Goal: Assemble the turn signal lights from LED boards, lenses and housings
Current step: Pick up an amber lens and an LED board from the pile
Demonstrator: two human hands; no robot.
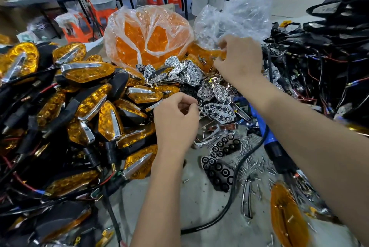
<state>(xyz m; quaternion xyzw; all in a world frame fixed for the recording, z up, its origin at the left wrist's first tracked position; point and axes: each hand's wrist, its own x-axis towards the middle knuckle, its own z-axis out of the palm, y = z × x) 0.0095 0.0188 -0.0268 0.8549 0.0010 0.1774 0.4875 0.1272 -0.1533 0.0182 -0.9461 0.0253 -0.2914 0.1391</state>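
Forearms cross the worktop [199, 206]; my left grip [175, 120] curls beside the reflectors [217, 110], whether pinching anything I cannot tell; my right grip [237, 56] pinches an amber lens [205, 52] by the bag [147, 36]; I fear snagging plastic, spilling lenses

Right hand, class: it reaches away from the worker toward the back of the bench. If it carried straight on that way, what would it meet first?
Most likely the crumpled clear plastic bag of chrome parts; the right hand already sits at its lower edge, though depth is unclear.
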